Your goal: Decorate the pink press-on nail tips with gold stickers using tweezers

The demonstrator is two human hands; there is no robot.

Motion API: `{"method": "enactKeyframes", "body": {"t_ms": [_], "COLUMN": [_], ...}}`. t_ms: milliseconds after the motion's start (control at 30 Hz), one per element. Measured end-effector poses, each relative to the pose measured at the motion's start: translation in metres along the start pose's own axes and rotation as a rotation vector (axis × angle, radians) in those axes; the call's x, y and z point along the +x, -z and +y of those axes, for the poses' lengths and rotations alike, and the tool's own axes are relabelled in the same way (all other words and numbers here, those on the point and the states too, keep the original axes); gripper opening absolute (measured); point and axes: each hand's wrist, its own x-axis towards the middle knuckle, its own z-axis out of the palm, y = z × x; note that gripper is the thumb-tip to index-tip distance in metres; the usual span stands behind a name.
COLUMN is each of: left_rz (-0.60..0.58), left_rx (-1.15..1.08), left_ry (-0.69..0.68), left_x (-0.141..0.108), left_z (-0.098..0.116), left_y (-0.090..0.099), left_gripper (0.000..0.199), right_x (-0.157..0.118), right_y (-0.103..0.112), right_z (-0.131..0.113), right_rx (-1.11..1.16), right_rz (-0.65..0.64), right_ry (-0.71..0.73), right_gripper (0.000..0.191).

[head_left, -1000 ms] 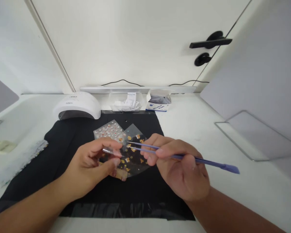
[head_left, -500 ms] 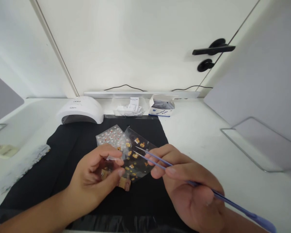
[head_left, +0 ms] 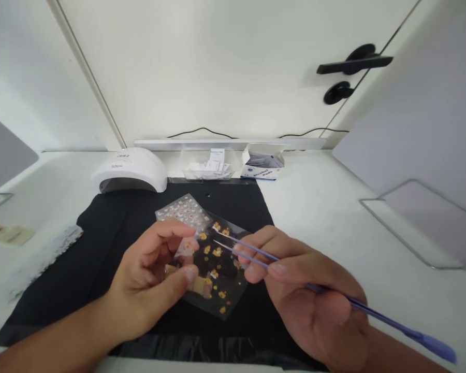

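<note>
Sticker sheet [head_left: 217, 280], clear with orange motifs, pinched at its left edge between thumb and fingers of left hand [head_left: 151, 287], above black mat [head_left: 101, 248]. Purple tweezers [head_left: 256, 254] gripped in closed right hand [head_left: 310, 305], tips apart just over the sheet. Behind: second sheet [head_left: 180, 210], white lamp [head_left: 130, 170], small box [head_left: 262, 166].

Lying flat at frame centre on black cloth: clear sticker sheet [head_left: 217, 282] bearing small orange-yellow decals, partly overlapping a second sheet [head_left: 180, 210] with pink-white decals. Slanting from lower right toward centre: purple tweezers [head_left: 252, 254], tips slightly parted, hovering just over the decals.
</note>
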Motion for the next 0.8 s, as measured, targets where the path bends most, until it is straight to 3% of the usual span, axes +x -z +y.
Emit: {"method": "enactKeyframes", "body": {"t_ms": [233,400,800], "left_rz": [-0.011,0.065,0.125], "left_rx": [-0.027,0.018,0.084], "left_ry": [0.006,0.039,0.051], "left_x": [0.004,0.006,0.007], "left_z": [0.005,0.006,0.008], "left_y": [0.004,0.001,-0.004], "left_gripper": [0.034,0.03,0.028], "right_x": [-0.001,-0.002,-0.002], "right_y": [0.001,-0.002,-0.009], "right_z": [0.013,0.016,0.017], "right_rx": [0.087,0.136,0.16], "right_rz": [0.056,0.132,0.227], "right_ry": [-0.008,-0.128,-0.158], "right_gripper": [0.038,0.039,0.037]}}
